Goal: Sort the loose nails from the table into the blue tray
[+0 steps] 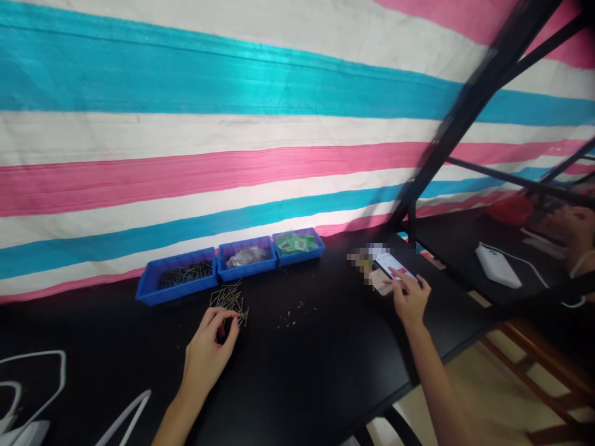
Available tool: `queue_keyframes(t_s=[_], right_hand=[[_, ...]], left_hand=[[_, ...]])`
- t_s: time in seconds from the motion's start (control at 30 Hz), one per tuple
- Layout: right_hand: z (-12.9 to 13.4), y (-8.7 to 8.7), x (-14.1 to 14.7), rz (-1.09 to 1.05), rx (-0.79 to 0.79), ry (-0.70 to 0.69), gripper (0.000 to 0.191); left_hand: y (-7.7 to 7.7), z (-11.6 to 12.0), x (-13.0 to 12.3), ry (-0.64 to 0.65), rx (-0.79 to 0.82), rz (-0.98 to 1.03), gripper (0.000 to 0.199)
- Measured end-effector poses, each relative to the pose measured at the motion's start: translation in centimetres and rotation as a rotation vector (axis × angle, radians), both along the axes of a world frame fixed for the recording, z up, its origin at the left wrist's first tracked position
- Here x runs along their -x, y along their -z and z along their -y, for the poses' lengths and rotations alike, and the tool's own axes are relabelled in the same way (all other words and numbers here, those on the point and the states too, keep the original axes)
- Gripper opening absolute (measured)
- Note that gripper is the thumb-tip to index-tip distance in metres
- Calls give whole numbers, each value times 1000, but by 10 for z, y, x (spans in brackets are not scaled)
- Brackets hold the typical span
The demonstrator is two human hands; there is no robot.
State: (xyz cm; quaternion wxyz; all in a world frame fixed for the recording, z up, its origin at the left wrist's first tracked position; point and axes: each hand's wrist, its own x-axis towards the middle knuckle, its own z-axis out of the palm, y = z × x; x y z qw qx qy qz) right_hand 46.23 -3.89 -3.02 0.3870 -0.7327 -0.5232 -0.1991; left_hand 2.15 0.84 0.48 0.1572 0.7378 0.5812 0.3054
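My left hand [211, 341] rests at the near edge of a loose pile of thin metal pins [230, 298] on the black table [302, 371]. Its thumb and index finger are pinched together at the pile; what lies between them is too small to make out. Farther right, my right hand [411, 297] has its fingers apart, with fingertips over the lit screen of a phone [393, 267] lying on the table. Beside the phone is a blurred, pixelated patch.
Three blue bins stand along the striped sheet: one with dark pins [186, 272], one with clear bags [246, 256], one with green packets [297, 243]. White cables lie lower left. A black frame rises right; beyond it are a white power strip [498, 266] and another person's hand.
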Motion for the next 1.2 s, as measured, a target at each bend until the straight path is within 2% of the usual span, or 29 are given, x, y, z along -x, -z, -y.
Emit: queue_keyframes(t_s=[0.23,0.4,0.57,0.73,0.93,1.2], right_hand=[[-1,0,1,-17,75,-114,36],[-3,2,0,-71,78,5,35],[-2,0,1,-80,89,-65,36],[-1,-3,2,-134,80,-68,36],[-1,-1,1,-131,56,-50,34],[-3,0,0,-115,56,58,36]], left_hand=[[1,0,0,20,-1,6,20],[2,0,1,34,-4,7,22],[5,-1,2,44,-21,-1,21],[7,-3,2,49,-15,14,21],[6,-2,2,31,4,7,21],[7,-2,2,27,21,0,21]])
